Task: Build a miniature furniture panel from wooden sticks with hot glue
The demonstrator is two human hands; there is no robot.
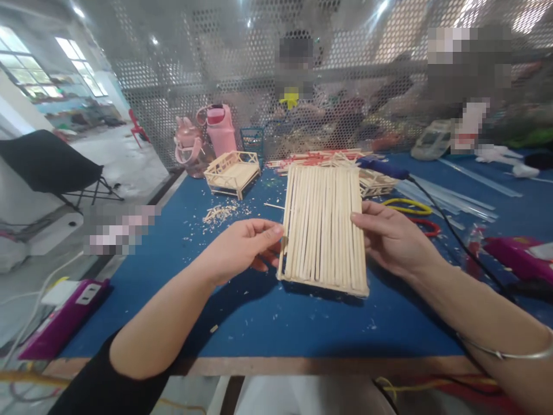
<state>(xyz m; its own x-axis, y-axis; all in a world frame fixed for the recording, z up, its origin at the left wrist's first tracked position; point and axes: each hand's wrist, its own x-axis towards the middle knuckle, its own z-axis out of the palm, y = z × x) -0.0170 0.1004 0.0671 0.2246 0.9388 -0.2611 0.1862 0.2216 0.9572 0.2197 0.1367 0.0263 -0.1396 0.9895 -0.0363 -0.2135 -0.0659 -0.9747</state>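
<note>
A flat panel of pale wooden sticks (324,230), laid side by side, is held up above the blue tabletop between both hands. My left hand (248,248) pinches its left edge, thumb on the near face and fingers partly hidden behind. On the opposite edge, my right hand (391,236) grips with the thumb in front and the other fingers behind. Beyond my left hand stands a small stick-built bench (234,174). Short stick scraps (220,212) lie in a small heap in front of it.
Red and plain sticks (319,158) are piled behind the panel. A blue-handled tool (384,168) with a black cord lies right of it, near clear glue sticks (453,199). Pink bottles (220,129) stand by the perforated metal screen (164,75). Purple power strips (64,317) flank the table.
</note>
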